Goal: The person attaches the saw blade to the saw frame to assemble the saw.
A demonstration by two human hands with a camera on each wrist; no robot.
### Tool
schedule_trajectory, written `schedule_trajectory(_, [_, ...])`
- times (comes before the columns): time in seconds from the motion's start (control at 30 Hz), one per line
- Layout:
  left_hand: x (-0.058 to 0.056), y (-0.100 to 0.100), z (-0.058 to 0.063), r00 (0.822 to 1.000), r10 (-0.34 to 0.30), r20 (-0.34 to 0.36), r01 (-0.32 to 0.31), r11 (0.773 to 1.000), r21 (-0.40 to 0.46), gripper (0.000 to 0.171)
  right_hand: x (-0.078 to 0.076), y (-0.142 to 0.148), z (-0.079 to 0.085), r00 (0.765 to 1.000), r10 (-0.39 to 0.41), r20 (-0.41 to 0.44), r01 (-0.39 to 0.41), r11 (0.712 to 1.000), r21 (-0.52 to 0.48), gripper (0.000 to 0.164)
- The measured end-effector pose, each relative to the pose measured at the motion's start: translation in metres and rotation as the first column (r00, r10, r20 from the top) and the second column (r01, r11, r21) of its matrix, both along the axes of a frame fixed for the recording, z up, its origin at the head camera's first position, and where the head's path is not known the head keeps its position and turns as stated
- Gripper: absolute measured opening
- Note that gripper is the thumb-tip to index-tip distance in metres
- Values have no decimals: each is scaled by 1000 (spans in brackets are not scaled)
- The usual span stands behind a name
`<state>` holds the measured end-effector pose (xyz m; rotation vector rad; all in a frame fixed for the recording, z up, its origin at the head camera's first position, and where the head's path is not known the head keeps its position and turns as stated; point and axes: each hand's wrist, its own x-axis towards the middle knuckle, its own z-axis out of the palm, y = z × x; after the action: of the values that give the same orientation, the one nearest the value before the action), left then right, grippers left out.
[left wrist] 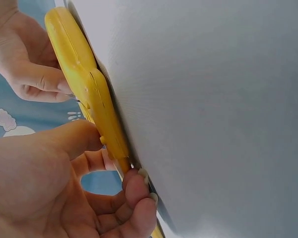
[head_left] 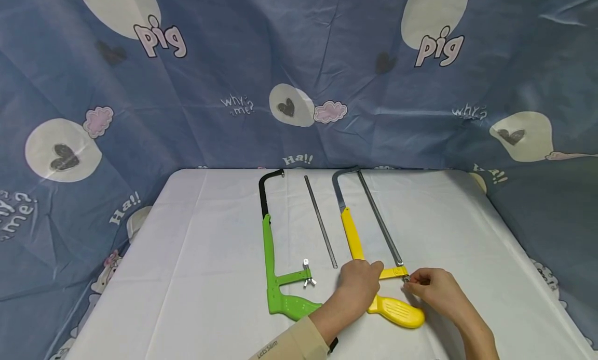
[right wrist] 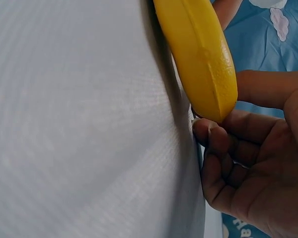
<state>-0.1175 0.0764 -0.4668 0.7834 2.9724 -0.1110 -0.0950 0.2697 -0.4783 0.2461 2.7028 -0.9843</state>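
A yellow-handled hacksaw [head_left: 399,312] lies on the table, its grip toward me and its grey frame end at the far side. Its blade [head_left: 379,217] runs along the right side of the frame. My left hand [head_left: 359,286] grips the yellow frame near the handle; in the left wrist view its thumb and fingers [left wrist: 137,191] close round it from both sides. At the near end of the blade, my right hand [head_left: 436,292] pinches the small metal wing nut [head_left: 406,279]. The yellow handle [right wrist: 201,59] hides that pinch in the right wrist view.
Left of the yellow saw lies a green hacksaw [head_left: 269,251] with no blade fitted and a wing nut [head_left: 309,282] on its arm. A loose grey blade [head_left: 320,221] lies between the saws. White cloth [head_left: 210,277] covers the table; a blue printed curtain [head_left: 233,136] hangs behind.
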Motion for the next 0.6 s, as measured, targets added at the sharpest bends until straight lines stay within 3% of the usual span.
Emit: schedule_trajectory(0.6, [0,0,1,1000,5,-2,-5,1000,17,13,0,1,3,1000,-8,5,8,1000,-1,24])
